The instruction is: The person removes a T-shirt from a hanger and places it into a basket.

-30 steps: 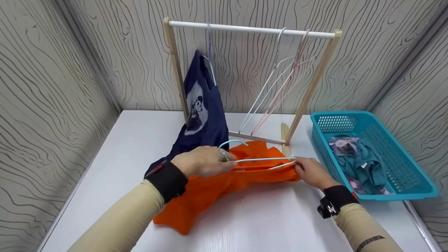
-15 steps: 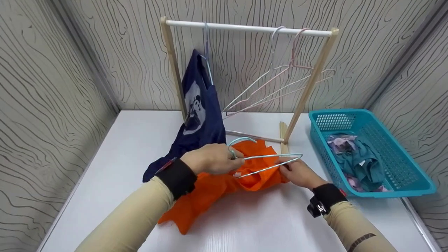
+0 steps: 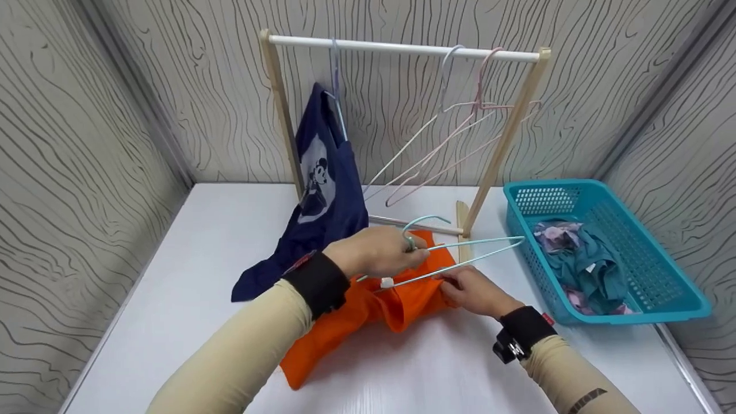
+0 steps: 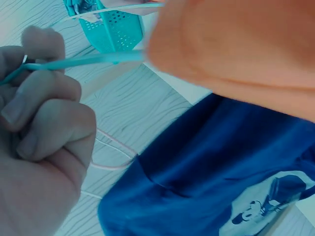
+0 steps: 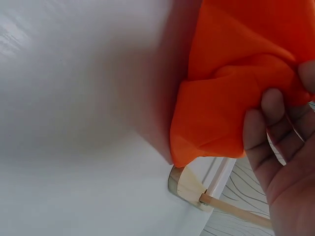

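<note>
My left hand [image 3: 376, 251] grips a mint wire hanger [image 3: 477, 242] just below its hook, fingers curled round it in the left wrist view. One end of the hanger points right towards the basket, outside the cloth; its other end is hidden behind my left hand and the orange garment [image 3: 339, 328]. My right hand [image 3: 474, 290] pinches the right part of that garment, under the hanger's lower wire. In the right wrist view, thumb and fingertips [image 5: 272, 104] press the bunched orange cloth [image 5: 216, 115]. A white tag [image 3: 387, 282] shows by the wire.
A wooden rack with a white rail [image 3: 391, 45] stands behind. A navy garment [image 3: 345, 184] with a mouse print hangs at its left; a pale hanger [image 3: 401, 150] and a pink hanger [image 3: 480, 86] hang at right. A teal basket [image 3: 661, 317] holds crumpled clothes.
My left hand has carried the hanger rightwards, and its right end now stands clear of the orange cloth. My right hand has let go of that end and moved left with the garment. Rack hangers have swung.
</note>
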{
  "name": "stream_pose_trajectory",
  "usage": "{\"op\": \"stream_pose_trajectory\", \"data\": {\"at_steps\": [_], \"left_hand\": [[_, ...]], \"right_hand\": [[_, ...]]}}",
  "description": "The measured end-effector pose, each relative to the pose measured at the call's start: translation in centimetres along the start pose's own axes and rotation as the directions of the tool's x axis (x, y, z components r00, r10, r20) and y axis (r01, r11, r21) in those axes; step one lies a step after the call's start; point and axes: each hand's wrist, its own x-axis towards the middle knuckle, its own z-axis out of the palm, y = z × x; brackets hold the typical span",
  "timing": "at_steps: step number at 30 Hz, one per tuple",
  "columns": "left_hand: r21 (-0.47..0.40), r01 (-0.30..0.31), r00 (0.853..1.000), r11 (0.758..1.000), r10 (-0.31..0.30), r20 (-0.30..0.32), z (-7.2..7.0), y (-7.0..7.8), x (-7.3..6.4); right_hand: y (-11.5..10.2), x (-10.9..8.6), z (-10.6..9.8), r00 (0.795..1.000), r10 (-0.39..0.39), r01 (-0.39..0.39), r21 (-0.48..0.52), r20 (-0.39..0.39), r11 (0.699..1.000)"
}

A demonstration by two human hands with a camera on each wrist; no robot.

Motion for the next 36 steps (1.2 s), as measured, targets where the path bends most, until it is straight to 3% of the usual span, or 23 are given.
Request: {"op": "stream_pose_trajectory", "data": {"at_steps": [2, 9, 15, 21, 29, 32, 36], "left_hand": [[-0.006, -0.038, 0.999, 0.999, 0.038, -0.010, -0.2, 0.2, 0.3], [-0.127, -0.082, 0.994, 0.989, 0.071, -0.088, -1.7, 0.7, 0.9], [-0.280, -0.161, 0.976, 0.946, 0.111, -0.186, -3.3, 0.3, 0.6], [-0.343, -0.197, 0.960, 0.918, 0.110, -0.257, -4.8, 0.6, 0.0], [-0.392, -0.262, 0.944, 0.882, 0.150, -0.295, -7.1, 1.2, -1.6], [-0.383, -0.264, 0.944, 0.885, 0.154, -0.293, -8.0, 1.2, -2.4], [-0.368, -0.219, 0.954, 0.904, 0.119, -0.276, -9.7, 0.4, -4.3]], "right_hand": [[0.0, 0.0, 0.1, 0.999, -0.032, 0.032, 0.017, 0.018, 0.999], [1.1, -1.0, 0.2, 0.994, -0.069, 0.062, 0.086, 0.081, 0.994], [2.7, -2.3, -0.4, 0.990, -0.062, 0.049, 0.097, 0.130, 0.994], [3.4, -3.1, -1.1, 0.991, -0.031, 0.016, 0.109, 0.133, 0.994], [4.0, -4.0, -1.6, 0.996, 0.001, -0.008, 0.083, 0.086, 0.997], [4.2, -4.2, -1.6, 0.996, 0.019, -0.026, 0.085, 0.086, 0.996], [4.3, -4.4, -1.7, 0.992, 0.067, -0.075, 0.080, 0.105, 0.994]]}}
